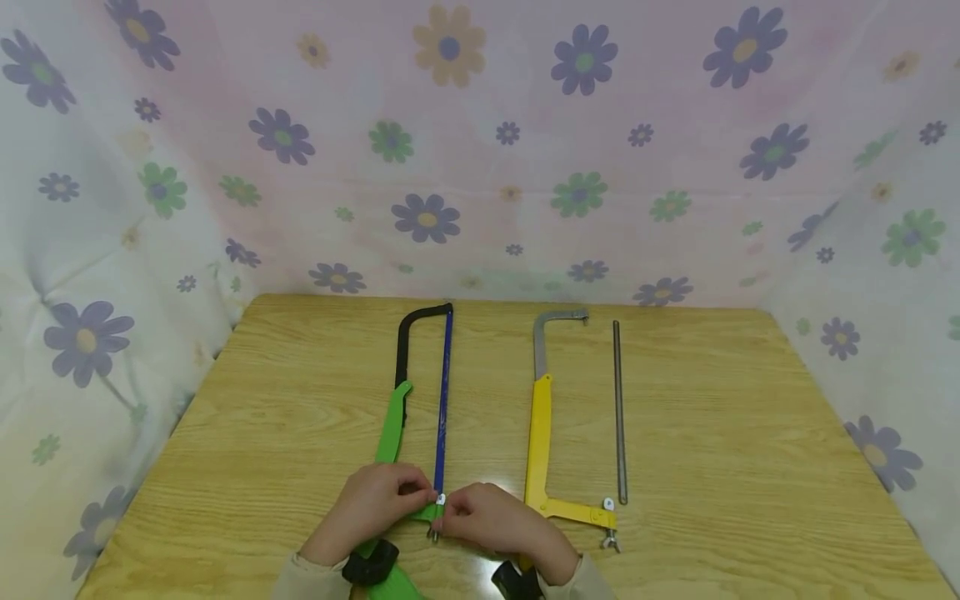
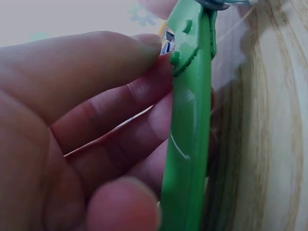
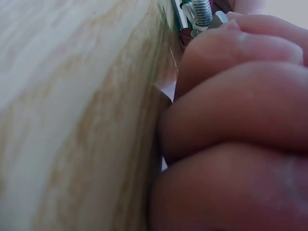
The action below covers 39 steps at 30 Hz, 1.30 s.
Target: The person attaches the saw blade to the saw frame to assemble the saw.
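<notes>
A green and black hacksaw frame point(image 1: 391, 427) lies on the table at the left of centre. Its blue blade point(image 1: 443, 400) runs from the black far tip down to the near green arm. My left hand point(image 1: 367, 505) pinches the near end of the blade between thumb and forefinger, beside the green arm point(image 2: 187, 125), which partly hides the fingertips in the left wrist view. From the other side, my right hand point(image 1: 495, 518) has its fingers curled at the wing nut point(image 3: 220, 18) on the threaded bolt point(image 3: 202, 12). The fingers partly cover that nut.
Right of my hands lies a second hacksaw frame point(image 1: 538, 437), yellow and grey, with its own wing nut point(image 1: 611, 542). A loose grey blade point(image 1: 619, 412) lies beside it. Flowered cloth point(image 1: 480, 167) encloses the back and sides of the wooden table point(image 1: 712, 433).
</notes>
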Each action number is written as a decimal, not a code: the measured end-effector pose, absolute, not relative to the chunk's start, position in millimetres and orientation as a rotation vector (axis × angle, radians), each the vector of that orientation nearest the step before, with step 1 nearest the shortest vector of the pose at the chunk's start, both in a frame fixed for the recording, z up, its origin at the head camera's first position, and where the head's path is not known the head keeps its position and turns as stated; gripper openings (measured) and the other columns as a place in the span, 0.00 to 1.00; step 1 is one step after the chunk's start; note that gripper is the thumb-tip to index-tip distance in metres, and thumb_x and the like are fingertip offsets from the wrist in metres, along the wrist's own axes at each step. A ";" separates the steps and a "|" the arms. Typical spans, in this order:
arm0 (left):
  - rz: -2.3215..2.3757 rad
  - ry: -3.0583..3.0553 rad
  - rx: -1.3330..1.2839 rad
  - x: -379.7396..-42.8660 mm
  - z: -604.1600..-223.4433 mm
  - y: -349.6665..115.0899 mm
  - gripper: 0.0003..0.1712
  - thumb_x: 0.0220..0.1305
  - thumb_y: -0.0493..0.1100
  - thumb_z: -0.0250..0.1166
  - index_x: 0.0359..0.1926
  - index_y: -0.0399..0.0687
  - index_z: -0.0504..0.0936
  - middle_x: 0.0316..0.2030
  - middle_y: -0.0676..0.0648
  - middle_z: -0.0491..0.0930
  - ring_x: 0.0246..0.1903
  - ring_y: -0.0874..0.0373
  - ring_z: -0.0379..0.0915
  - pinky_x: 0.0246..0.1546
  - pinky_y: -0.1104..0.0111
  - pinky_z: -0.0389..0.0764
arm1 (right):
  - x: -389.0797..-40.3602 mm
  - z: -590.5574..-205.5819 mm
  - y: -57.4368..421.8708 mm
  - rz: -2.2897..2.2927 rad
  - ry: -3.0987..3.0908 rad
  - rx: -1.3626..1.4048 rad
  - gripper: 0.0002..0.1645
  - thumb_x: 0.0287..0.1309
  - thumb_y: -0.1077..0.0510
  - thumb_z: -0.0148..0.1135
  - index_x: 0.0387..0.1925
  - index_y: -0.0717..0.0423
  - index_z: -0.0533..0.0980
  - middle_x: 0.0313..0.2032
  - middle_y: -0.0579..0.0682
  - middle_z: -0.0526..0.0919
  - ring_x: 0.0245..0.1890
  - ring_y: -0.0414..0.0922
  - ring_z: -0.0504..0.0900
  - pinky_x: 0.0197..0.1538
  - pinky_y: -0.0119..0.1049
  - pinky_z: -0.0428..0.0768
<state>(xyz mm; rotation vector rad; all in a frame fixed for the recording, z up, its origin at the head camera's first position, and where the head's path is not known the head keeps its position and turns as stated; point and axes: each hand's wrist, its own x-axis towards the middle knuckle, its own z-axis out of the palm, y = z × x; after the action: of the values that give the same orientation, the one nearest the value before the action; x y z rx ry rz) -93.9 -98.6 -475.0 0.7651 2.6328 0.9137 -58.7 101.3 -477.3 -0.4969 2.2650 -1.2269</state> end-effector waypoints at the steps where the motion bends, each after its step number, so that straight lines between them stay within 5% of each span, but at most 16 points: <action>1: 0.920 2.632 0.765 -94.1 -474.7 -98.6 0.10 0.55 0.60 0.58 0.25 0.67 0.80 0.21 0.70 0.73 0.21 0.74 0.66 0.23 0.74 0.66 | -58.9 -476.4 101.3 -1.225 2.266 -0.502 0.20 0.55 0.43 0.54 0.14 0.47 0.72 0.09 0.36 0.63 0.09 0.34 0.61 0.16 0.27 0.61; 9: 0.939 2.624 0.747 -92.7 -474.3 -98.9 0.12 0.57 0.62 0.56 0.24 0.68 0.79 0.20 0.69 0.72 0.19 0.73 0.65 0.21 0.74 0.66 | -58.3 -473.2 102.1 -1.266 2.203 -0.494 0.20 0.56 0.43 0.53 0.15 0.48 0.71 0.07 0.38 0.61 0.05 0.35 0.58 0.12 0.29 0.59; 22: 1.079 2.514 0.655 -95.5 -473.2 -98.7 0.13 0.57 0.63 0.54 0.26 0.68 0.79 0.20 0.64 0.74 0.18 0.67 0.65 0.20 0.73 0.67 | -66.5 -463.9 121.8 -1.315 2.195 -0.453 0.18 0.58 0.44 0.52 0.22 0.50 0.75 0.14 0.44 0.74 0.11 0.39 0.69 0.16 0.32 0.69; 34: 1.375 2.357 0.528 -95.7 -475.3 -93.1 0.14 0.62 0.57 0.52 0.28 0.59 0.80 0.22 0.54 0.76 0.21 0.61 0.71 0.24 0.69 0.73 | -75.3 -440.3 163.3 -1.505 2.292 -0.311 0.18 0.61 0.46 0.50 0.36 0.56 0.75 0.23 0.58 0.76 0.18 0.52 0.73 0.18 0.35 0.71; 39: 1.427 2.258 0.550 -97.4 -474.1 -88.5 0.17 0.62 0.57 0.51 0.30 0.54 0.80 0.25 0.53 0.78 0.25 0.57 0.74 0.26 0.67 0.74 | -79.6 -437.0 179.9 -1.704 2.489 -0.077 0.16 0.60 0.49 0.52 0.36 0.59 0.75 0.21 0.55 0.74 0.18 0.50 0.71 0.20 0.35 0.71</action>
<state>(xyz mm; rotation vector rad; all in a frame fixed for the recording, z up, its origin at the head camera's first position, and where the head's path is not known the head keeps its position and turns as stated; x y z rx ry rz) -97.4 -88.5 -474.1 0.5501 2.2576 1.4275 -79.6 179.9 -437.0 -0.0771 2.4891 -1.7036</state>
